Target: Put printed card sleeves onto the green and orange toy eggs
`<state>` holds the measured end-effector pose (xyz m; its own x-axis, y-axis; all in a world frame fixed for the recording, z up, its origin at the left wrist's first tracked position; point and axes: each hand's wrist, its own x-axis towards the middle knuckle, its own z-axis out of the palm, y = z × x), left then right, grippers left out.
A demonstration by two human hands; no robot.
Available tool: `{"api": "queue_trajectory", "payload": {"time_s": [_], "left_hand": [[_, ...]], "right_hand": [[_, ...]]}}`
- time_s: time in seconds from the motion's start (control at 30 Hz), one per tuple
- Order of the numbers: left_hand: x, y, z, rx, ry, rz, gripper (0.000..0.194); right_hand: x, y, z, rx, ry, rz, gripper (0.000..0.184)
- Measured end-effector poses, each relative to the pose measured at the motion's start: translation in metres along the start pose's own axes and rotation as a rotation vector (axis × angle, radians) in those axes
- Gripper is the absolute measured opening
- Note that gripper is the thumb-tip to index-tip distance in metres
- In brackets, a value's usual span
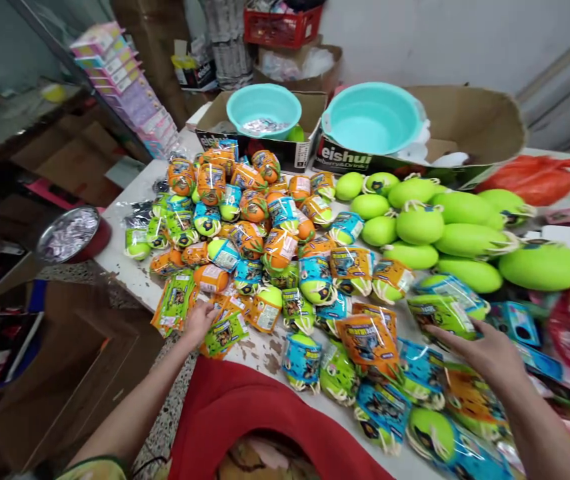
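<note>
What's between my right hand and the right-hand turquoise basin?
From the right hand, holding a green packet: a blue packet, then lime-green balls, then the carton's front wall below the basin. The head view shows this.

You are seeing bags (369, 338) that are showing orange, blue and green prints. The unwrapped balls (419, 223) are shining lime green, the basins (375, 120) are looking turquoise, and your apron (265, 393) is staying plain red before you.
</note>
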<state>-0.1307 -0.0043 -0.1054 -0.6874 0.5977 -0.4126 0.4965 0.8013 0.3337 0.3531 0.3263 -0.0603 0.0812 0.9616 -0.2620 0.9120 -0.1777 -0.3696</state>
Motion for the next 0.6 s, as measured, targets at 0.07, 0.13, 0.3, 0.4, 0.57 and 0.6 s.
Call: {"api": "queue_trajectory", "payload": {"time_s": [0.07,0.13,0.3,0.4,0.57,0.6], "left_hand": [[-0.004,0.001,0.011,0.058,-0.001,0.033,0.026],[-0.008,0.003,0.021,0.104,-0.024,0.08,0.029],[-0.005,-0.002,0.031,0.178,-0.099,0.109,0.012],[0.0,-0.007,0.031,0.193,-0.128,0.096,0.015],[-0.002,-0.009,0.027,0.194,-0.135,0.09,0.022],[-0.003,-0.009,0.027,0.189,-0.137,0.092,0.02]], "right_hand": [[0.012,0.005,0.014,-0.012,-0.145,0.027,0.053],[0.015,0.004,0.023,0.061,-0.225,0.05,0.047],[0.008,-0.008,0.025,0.133,-0.243,0.137,0.043],[0.006,-0.006,0.025,0.127,-0.182,0.118,0.062],[0.003,0.009,0.029,0.012,0.012,0.011,0.094],[0.0,0.01,0.028,0.007,0.053,-0.014,0.097]]}}
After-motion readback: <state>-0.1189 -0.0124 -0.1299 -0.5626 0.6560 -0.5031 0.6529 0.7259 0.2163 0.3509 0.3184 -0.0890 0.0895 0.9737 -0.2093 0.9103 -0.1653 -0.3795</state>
